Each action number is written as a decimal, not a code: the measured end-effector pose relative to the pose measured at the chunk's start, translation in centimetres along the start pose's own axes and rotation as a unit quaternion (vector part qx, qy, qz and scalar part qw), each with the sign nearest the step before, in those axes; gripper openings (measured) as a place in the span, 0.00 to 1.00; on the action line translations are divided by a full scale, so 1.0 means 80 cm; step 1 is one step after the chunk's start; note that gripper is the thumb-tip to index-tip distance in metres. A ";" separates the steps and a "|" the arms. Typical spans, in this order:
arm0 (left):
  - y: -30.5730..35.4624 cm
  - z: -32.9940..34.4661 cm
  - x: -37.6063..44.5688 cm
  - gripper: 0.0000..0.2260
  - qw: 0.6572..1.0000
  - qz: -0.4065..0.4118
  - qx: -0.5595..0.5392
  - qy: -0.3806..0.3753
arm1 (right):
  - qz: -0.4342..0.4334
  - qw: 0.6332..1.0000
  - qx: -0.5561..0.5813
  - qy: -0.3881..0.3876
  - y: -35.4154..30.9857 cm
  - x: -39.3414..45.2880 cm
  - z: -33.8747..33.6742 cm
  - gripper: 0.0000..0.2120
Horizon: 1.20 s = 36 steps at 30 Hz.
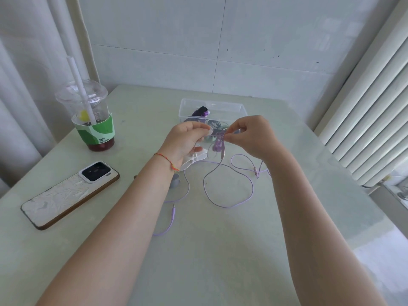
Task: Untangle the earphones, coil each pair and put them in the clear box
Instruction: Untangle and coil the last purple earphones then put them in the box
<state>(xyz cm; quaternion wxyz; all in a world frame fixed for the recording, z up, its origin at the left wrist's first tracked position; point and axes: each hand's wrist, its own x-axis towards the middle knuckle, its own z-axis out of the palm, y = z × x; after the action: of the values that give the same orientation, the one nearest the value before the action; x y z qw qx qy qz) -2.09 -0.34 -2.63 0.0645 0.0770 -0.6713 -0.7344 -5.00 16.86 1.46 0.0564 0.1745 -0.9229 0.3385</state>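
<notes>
Both hands [220, 138] pinching purple earphones [218, 143]

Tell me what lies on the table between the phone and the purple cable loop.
In the head view, between the phone and the purple cable loop: the left forearm and the purple jack plug.

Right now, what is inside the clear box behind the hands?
The clear box holds a dark purple earphone bundle at its back. Darker coiled cables lie nearer the front, but the left hand and right hand cover that part.

A phone [70, 195] (face down) lies near a lidded drink cup [89, 115].
</notes>
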 end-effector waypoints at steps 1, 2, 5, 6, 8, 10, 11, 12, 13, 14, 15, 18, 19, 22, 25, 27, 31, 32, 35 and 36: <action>0.001 0.001 0.000 0.02 0.999 0.006 0.031 -0.006 | -0.001 1.000 -0.003 -0.003 -0.001 0.000 0.000 0.03; 0.002 0.002 -0.001 0.03 0.998 0.011 0.056 -0.023 | -0.001 1.000 -0.005 -0.007 -0.003 -0.001 0.000 0.04; 0.002 0.007 -0.008 0.06 0.991 0.025 0.099 -0.083 | -0.003 1.000 0.005 -0.014 -0.006 -0.002 0.000 0.06; 0.001 0.009 -0.010 0.07 0.990 0.031 0.099 -0.092 | -0.005 1.000 0.012 -0.012 -0.006 -0.003 -0.001 0.06; -0.001 0.010 -0.010 0.07 0.992 0.032 0.081 -0.088 | -0.008 1.000 0.024 -0.009 -0.005 -0.003 -0.001 0.06; -0.003 0.009 -0.010 0.02 0.997 0.027 0.033 -0.072 | -0.003 1.000 0.022 -0.014 -0.004 -0.002 0.000 0.07; -0.003 0.009 -0.009 0.02 0.998 0.024 0.007 -0.060 | 0.001 1.000 0.018 -0.022 -0.003 -0.002 -0.001 0.07; -0.003 0.008 -0.008 0.03 0.999 0.020 -0.009 -0.047 | 0.006 0.999 0.017 -0.032 -0.002 -0.002 -0.001 0.07; -0.002 0.007 -0.007 0.04 0.999 0.015 -0.011 -0.039 | 0.012 0.999 0.025 -0.042 -0.001 -0.002 -0.002 0.07; -0.001 0.007 -0.007 0.06 0.999 0.008 -0.003 -0.041 | 0.020 0.998 0.038 -0.049 0.000 -0.001 -0.003 0.07; 0.001 0.008 -0.007 0.08 0.999 0.002 0.011 -0.051 | 0.025 0.997 0.047 -0.051 0.001 0.000 -0.002 0.07; 0.008 0.012 -0.013 0.10 0.995 -0.017 -0.019 -0.092 | 0.020 1.000 0.008 0.002 0.005 0.006 0.002 0.03; 0.010 0.013 -0.015 0.09 0.995 -0.023 -0.043 -0.086 | 0.015 0.999 0.002 0.038 0.005 0.007 0.002 0.03; 0.010 0.011 -0.010 0.14 0.999 -0.016 -0.033 -0.032 | 0.017 0.997 0.068 0.035 -0.003 0.001 -0.004 0.11; 0.006 0.010 -0.007 0.14 1.000 -0.009 -0.001 -0.020 | 0.017 0.991 0.070 -0.112 -0.017 -0.010 0.001 0.16; 0.006 0.008 -0.007 0.14 0.999 -0.012 0.028 -0.025 | 0.003 0.985 0.078 -0.153 -0.018 -0.011 0.007 0.16; 0.011 -0.003 -0.005 0.12 0.999 -0.043 0.026 0.010 | 0.007 0.973 0.147 -0.180 -0.012 -0.010 0.001 0.08; 0.010 -0.007 -0.003 0.11 0.998 -0.056 0.014 0.026 | 0.015 0.969 0.163 -0.183 -0.009 -0.010 -0.003 0.08; 0.005 -0.014 0.003 0.09 0.994 -0.077 0.002 0.073 | 0.035 0.964 0.193 -0.178 -0.005 -0.007 -0.009 0.08; 0.005 -0.014 0.004 0.06 0.995 -0.072 0.006 0.073 | 0.042 0.964 0.199 -0.170 -0.005 -0.007 -0.009 0.08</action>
<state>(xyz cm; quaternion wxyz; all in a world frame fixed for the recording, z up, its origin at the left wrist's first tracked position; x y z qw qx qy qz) -2.22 -1.57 -2.35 0.0600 0.1794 -0.6615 -0.7257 -4.38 17.18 2.13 -0.1518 0.1983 -0.8393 0.4830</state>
